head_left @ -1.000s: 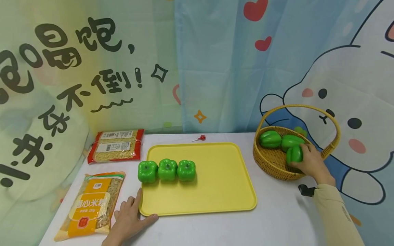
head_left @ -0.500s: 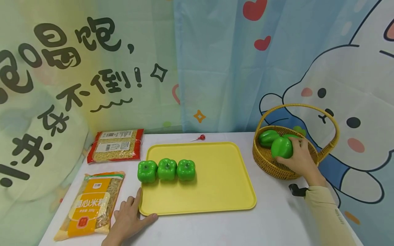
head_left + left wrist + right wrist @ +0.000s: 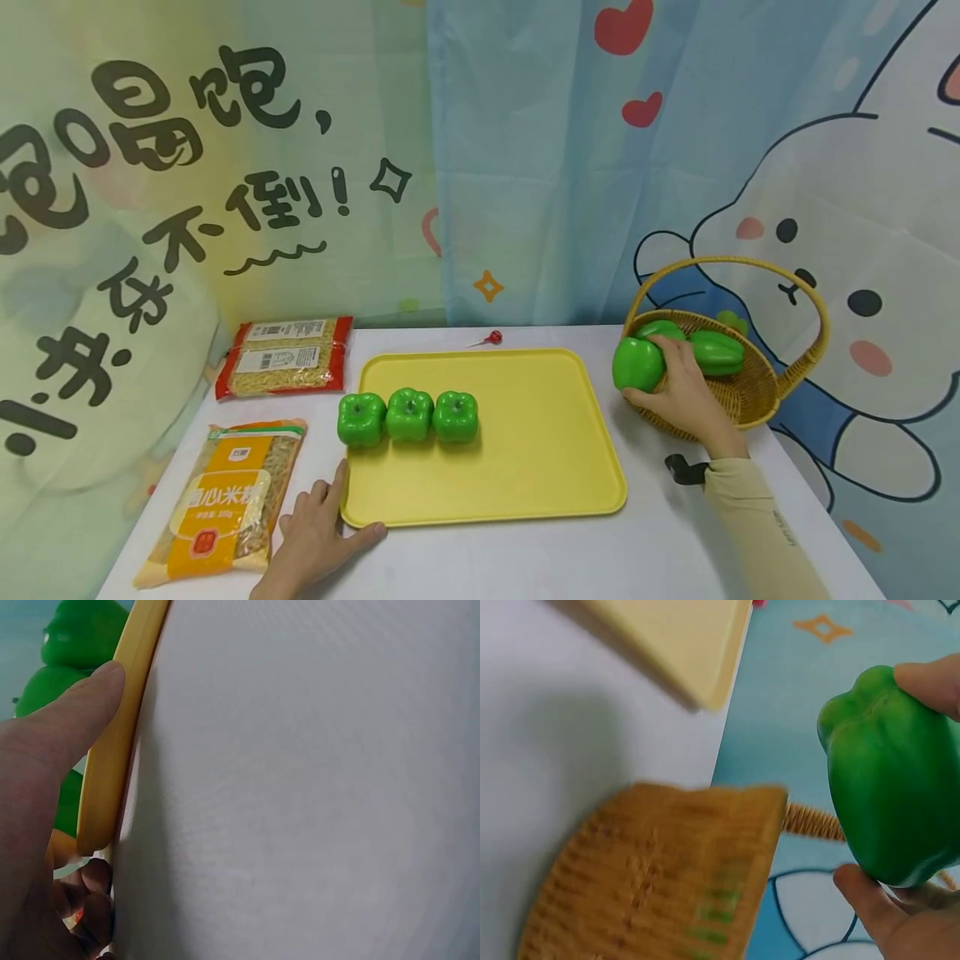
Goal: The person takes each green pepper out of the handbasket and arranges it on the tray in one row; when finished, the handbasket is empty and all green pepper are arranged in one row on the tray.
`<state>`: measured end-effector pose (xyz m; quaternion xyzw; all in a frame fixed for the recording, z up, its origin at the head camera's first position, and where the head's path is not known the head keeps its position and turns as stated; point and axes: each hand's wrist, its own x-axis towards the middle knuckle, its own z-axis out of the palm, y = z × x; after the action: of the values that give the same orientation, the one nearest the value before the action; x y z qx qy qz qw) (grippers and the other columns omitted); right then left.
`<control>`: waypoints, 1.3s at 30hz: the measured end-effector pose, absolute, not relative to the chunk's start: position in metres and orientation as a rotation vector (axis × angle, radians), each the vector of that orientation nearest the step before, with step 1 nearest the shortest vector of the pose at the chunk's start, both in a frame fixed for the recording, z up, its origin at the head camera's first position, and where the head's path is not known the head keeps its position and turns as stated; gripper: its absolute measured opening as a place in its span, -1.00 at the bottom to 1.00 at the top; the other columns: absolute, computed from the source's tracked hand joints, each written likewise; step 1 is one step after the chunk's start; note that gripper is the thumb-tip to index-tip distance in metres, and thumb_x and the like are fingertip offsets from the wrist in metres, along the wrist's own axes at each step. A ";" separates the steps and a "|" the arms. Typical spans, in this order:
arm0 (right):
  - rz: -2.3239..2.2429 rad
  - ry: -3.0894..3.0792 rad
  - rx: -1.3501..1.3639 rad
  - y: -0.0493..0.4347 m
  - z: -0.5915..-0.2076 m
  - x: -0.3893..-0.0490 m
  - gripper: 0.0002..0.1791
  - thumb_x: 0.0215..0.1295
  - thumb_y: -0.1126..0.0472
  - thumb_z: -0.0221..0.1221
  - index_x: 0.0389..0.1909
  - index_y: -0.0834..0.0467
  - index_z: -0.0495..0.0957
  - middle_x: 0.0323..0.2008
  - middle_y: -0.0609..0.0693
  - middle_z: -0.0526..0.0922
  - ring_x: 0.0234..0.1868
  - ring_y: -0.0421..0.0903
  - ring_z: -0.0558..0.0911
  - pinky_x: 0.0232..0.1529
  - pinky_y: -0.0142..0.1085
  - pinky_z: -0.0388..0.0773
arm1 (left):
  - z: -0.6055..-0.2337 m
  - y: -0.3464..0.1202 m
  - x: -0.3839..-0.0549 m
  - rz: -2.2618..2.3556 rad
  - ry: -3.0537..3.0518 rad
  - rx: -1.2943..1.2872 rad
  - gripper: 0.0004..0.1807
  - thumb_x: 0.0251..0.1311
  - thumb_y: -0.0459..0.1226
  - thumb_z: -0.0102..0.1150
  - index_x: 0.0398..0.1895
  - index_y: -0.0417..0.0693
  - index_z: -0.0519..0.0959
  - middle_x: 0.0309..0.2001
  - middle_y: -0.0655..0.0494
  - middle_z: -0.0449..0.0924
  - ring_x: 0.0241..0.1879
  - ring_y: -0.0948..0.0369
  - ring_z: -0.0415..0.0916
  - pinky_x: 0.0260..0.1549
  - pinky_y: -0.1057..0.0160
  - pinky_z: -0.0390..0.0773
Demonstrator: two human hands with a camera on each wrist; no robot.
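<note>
My right hand (image 3: 686,396) grips a green bell pepper (image 3: 637,364) above the left rim of the wicker basket (image 3: 761,396). The right wrist view shows this pepper (image 3: 896,776) between thumb and fingers, clear of the basket wall (image 3: 652,862). Two more green peppers lie in the basket, one at its right (image 3: 716,353) and one partly hidden (image 3: 663,328). Thumb and index finger of my left hand (image 3: 315,525) touch the front-left corner of a yellow tray (image 3: 540,442). Three green bell peppers (image 3: 409,414) stand in a row at the tray's left side.
Left of the tray lie an orange-labelled bag (image 3: 217,508) and, behind it, a red-edged packet (image 3: 285,357). A small red-headed item (image 3: 492,337) lies behind the tray. The basket's tall handle (image 3: 813,333) arches over it. A printed curtain (image 3: 517,167) hangs behind the white table.
My right hand has lifted the bell pepper from inside the basket and carried it left to the basket's left rim. The left hand has stayed at the tray corner.
</note>
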<state>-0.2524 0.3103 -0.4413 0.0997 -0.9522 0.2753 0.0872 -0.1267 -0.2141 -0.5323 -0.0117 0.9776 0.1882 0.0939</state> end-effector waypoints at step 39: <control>1.012 -2.792 0.723 0.181 -0.489 -0.255 -0.16 0.19 0.14 0.33 0.49 0.14 0.22 0.23 0.26 0.34 0.06 0.16 0.58 0.02 0.10 0.57 | -0.533 -0.216 -0.128 0.568 2.875 -0.047 0.36 -0.14 0.51 0.24 0.60 -0.10 0.05 -0.09 -0.01 0.40 -0.22 0.09 0.22 -0.30 0.07 0.19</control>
<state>-0.2549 0.1813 -0.4888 0.2363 -0.9126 0.3310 0.0427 -0.1279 -0.2155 -0.5331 -0.0159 0.9755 0.1926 0.1050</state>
